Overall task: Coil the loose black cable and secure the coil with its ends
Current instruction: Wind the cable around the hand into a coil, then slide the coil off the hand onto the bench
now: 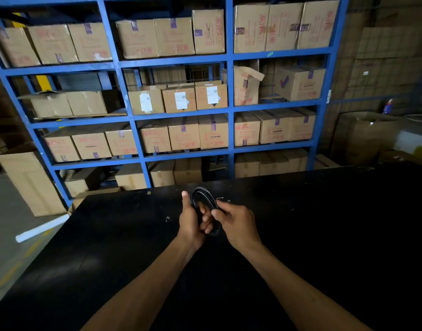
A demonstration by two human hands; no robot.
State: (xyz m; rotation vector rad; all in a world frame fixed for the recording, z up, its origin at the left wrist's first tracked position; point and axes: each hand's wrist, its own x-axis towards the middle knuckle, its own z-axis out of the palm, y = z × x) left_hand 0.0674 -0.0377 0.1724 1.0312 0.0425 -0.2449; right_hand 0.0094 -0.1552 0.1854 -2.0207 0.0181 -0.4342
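Blue racking (229, 80) is filling the background, its shelves stacked with brown boxes (174, 37), and more boxes are standing on the floor (4, 211) to the left, where a white tube (41, 228) is lying. Below the racking we are looking down on a black surface (133, 247) that is running from the far edge toward us and taking up most of the lower view.

We are holding the cable (203, 206) above the surface, near the middle of its far edge. It is already sitting in an oval coil of several turns, standing roughly upright between our two hands rather than lying flat. Our left hand (192, 219) is gripping the left side of the coil, thumb pointing up along the outside and fingers curling through the loop. Our right hand (236, 223) is closing on the right side of the coil, thumb and forefinger pinching the strands close to where the left fingers are coming through. Just beyond the right hand a short pale end (220, 199) is sticking out beside the coil; we cannot tell whether it is a plug or a bare tip. Both forearms are reaching in from the near edge.
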